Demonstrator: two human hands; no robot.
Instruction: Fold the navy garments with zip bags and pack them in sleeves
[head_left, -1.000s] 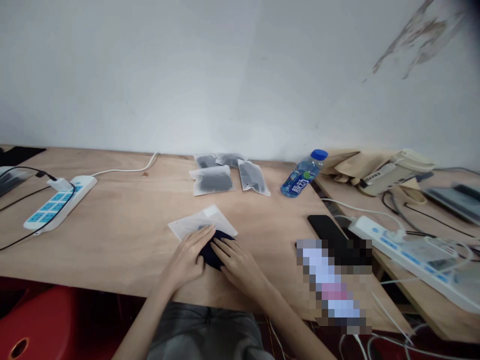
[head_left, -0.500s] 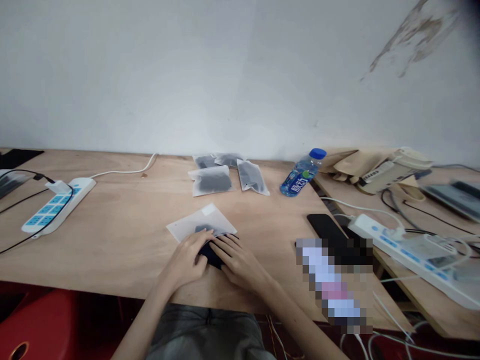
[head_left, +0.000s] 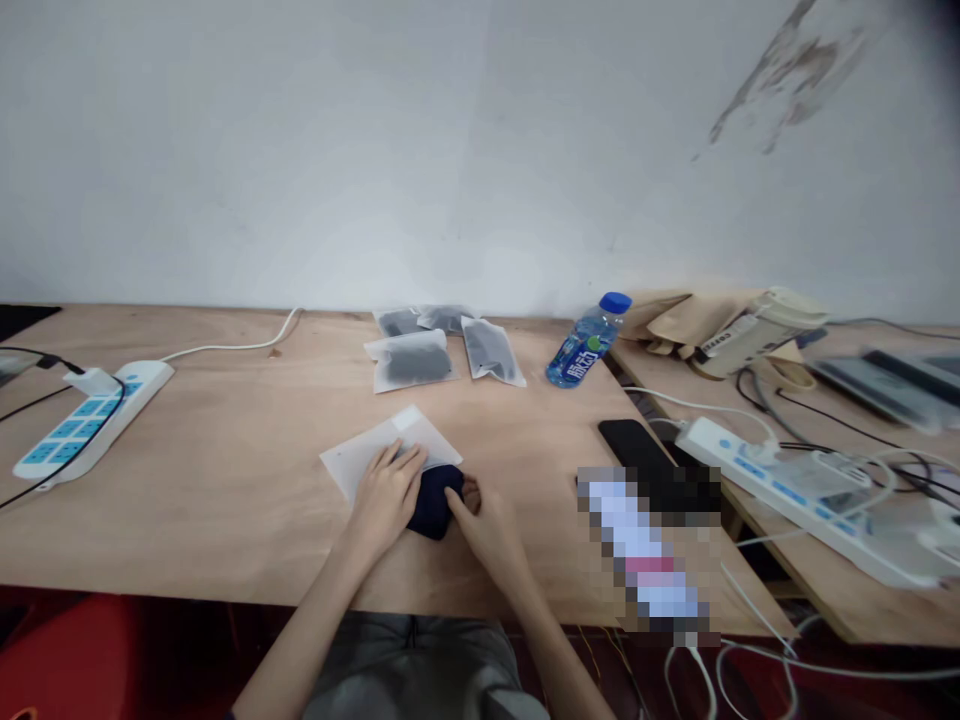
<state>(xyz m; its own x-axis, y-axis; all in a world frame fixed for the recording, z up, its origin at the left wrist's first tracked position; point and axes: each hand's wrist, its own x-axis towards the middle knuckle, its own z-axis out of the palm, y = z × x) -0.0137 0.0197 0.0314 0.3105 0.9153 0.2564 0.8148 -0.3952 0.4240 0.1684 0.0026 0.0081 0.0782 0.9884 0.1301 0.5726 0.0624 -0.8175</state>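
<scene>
Table (head_left: 225, 470), smooth wood; flat pouch (head_left: 349, 462), translucent matt plastic; dark bundle (head_left: 433, 508), apparently matt cloth; bottle (head_left: 583, 348), clear glossy plastic.

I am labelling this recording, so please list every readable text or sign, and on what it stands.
"脉动": bottle label; its smaller print is too blurred.
"COFFE…": paper cup; ending unclear.
Phone screen: pixelated, unreadable.
Translucent bag: no text readable.
</scene>
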